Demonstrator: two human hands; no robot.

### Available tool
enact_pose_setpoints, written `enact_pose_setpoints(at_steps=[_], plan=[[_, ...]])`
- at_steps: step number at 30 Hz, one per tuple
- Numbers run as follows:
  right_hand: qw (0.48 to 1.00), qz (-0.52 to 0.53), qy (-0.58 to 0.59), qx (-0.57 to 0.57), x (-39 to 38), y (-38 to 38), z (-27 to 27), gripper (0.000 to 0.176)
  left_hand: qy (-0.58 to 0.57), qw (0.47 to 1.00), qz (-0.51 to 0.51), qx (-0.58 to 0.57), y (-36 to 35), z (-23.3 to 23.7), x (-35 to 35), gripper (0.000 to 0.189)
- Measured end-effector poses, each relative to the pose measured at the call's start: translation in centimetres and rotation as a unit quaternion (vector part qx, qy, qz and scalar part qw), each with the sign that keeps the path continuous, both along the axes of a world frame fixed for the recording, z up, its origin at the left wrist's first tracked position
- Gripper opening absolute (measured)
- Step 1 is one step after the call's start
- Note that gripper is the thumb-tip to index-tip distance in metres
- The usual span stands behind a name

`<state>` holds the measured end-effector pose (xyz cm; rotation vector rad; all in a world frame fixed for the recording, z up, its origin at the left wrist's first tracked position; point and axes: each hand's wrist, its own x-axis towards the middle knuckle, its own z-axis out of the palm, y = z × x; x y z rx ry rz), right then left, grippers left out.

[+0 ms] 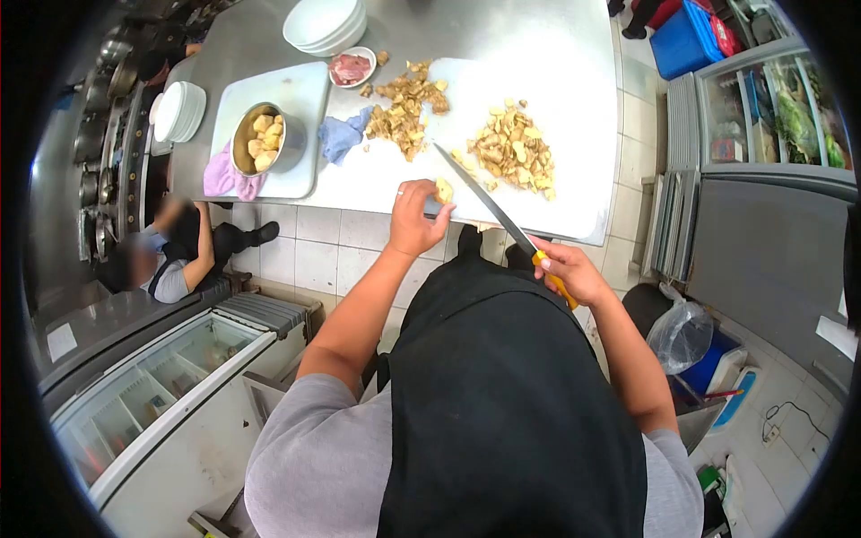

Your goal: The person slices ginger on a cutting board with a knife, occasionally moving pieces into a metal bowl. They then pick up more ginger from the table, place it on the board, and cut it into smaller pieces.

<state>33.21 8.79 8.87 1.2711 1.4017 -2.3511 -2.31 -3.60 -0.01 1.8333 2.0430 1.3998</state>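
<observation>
My right hand (574,273) is closed round the yellow handle of a long kitchen knife (489,202), whose blade points up and left over the board's front edge. At that edge my left hand (418,218) is closed on a small pale-yellow piece of ginger (443,190), held at the fingertips. The knife's blade is just right of this piece, apart from it. A heap of cut ginger pieces (513,151) lies on the white cutting board (569,202). Brown peelings (399,112) are piled further left.
A metal pot (285,148) of peeled pieces stands on a second white board (309,90), near a pink cloth (235,176) and a blue cloth (343,136). Behind are a small bowl of raw meat (352,68) and stacked white bowls (325,25). Another person (184,260) is at the left.
</observation>
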Motion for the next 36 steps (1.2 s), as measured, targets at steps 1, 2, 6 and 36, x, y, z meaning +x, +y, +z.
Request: enact_pose_setpoints(at_steps=[1, 2, 6, 36], plan=[[1.0, 0.001, 0.004, 0.008, 0.6, -0.2, -0.9, 0.057, -0.002, 1.0, 0.024, -0.013, 0.4, 0.1, 0.4, 0.044], [0.999, -0.032, 0.019, 0.002, 1.1, -0.4, -1.9, 0.057, -0.001, 0.999, 0.043, -0.009, 0.8, -0.3, 0.7, 0.044], [0.995, -0.08, 0.033, 0.042, 0.6, -0.6, -2.5, 0.058, -0.009, 0.995, 0.093, -0.024, 2.7, -0.8, 0.3, 0.042], [0.876, -0.08, 0.014, 0.476, 5.7, -1.9, 0.0, 0.056, 0.203, 0.901, 0.32, -0.21, -2.3, 7.7, -20.0, 0.009]])
